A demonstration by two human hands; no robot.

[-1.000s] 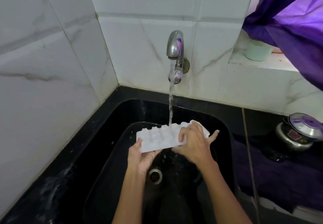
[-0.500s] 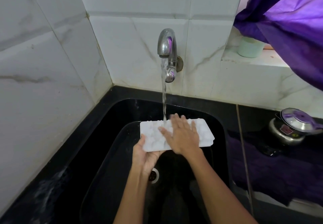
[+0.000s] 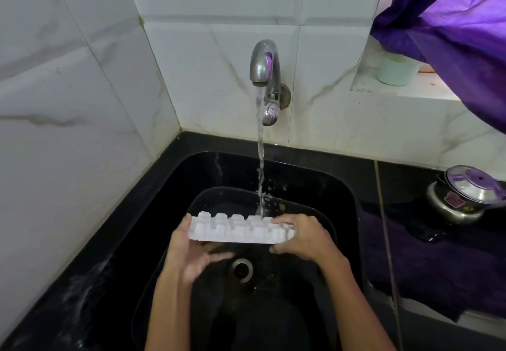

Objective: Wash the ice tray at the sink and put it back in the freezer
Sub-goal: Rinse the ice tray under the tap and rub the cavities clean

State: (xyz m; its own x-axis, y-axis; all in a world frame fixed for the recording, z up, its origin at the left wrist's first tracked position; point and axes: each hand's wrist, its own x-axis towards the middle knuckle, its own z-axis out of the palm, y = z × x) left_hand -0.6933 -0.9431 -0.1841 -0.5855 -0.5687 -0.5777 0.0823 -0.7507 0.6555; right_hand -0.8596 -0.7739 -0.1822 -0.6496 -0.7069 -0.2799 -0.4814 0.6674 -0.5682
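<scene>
A white ice tray [image 3: 238, 230] hangs over the black sink [image 3: 342, 186], turned so its moulded cube bottoms face up and towards me. Water from the steel tap [image 3: 264, 63] falls onto its right part. My left hand [image 3: 191, 255] supports the tray's left end, thumb on the end and fingers spread beneath it. My right hand [image 3: 304, 237] grips the right end, fingers curled over the top and thumb under the edge.
The drain [image 3: 242, 268] lies below the tray. A steel pressure cooker [image 3: 462, 197] stands on a purple cloth [image 3: 438, 268] at the right. A pale green cup [image 3: 397, 70] sits on the ledge under a purple curtain [image 3: 451, 22]. White tiled walls close the left and back.
My right hand has left the tray's top face and taken its right end. The tray has tipped so its underside shows, and it sits lower and nearer to me.
</scene>
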